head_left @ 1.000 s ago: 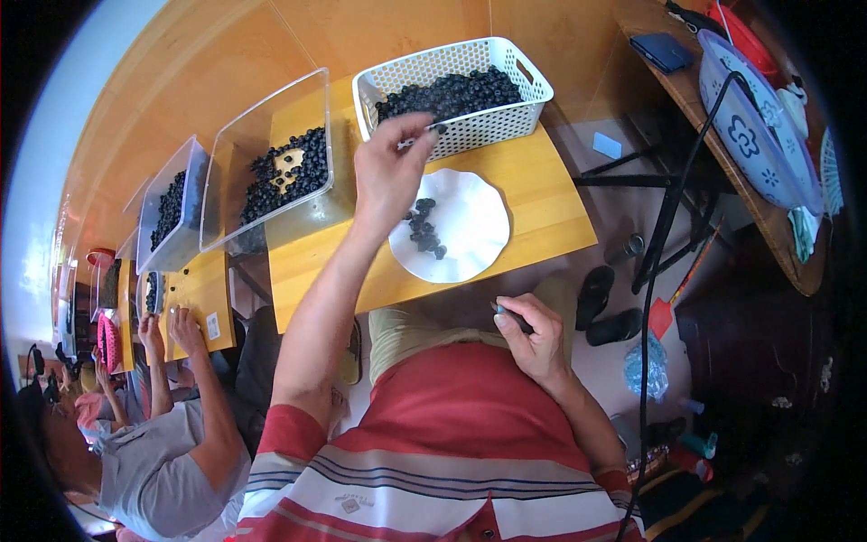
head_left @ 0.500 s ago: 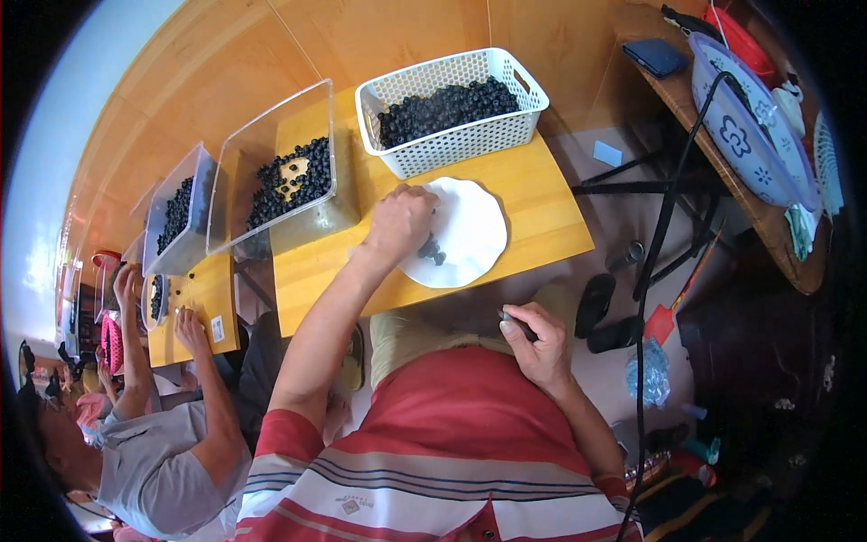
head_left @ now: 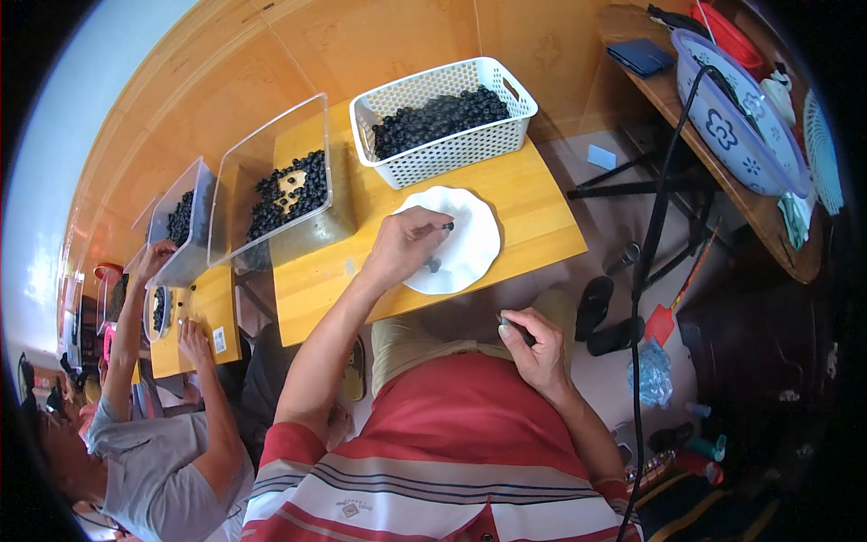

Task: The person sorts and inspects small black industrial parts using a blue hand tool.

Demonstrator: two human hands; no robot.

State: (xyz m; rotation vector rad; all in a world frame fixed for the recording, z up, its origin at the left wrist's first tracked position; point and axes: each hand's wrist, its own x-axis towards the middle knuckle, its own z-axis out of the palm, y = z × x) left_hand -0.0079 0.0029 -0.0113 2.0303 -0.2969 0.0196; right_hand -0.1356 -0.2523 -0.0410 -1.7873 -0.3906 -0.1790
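Observation:
My left hand [head_left: 404, 246] is over a white scalloped plate [head_left: 474, 221], pinching a small dark round piece [head_left: 448, 226] that looks like a blueberry between thumb and fingertips. A few greyish bits [head_left: 433, 265] lie on the plate beneath that hand, partly hidden by it. My right hand [head_left: 539, 348] is over my lap, in front of the table edge, its fingers curled and thumb pressed in. A small dark tip [head_left: 503, 319] shows at its fingertips; the rest is hidden in the grip.
Behind the plate stands a white perforated basket [head_left: 442, 163] of dark berry-like pieces. Left of it is a clear plastic bin [head_left: 334, 221] with more. A person in grey [head_left: 172, 465] works at a neighbouring table. Rightward, a black cable [head_left: 638, 361] hangs near a brown table [head_left: 673, 113] bearing a basin.
My left hand has shifted slightly right and lifted from the plate, now showing a dark round piece in its pinch. The right hand stays nearly still. The neighbour's far hand has reached to a bin.

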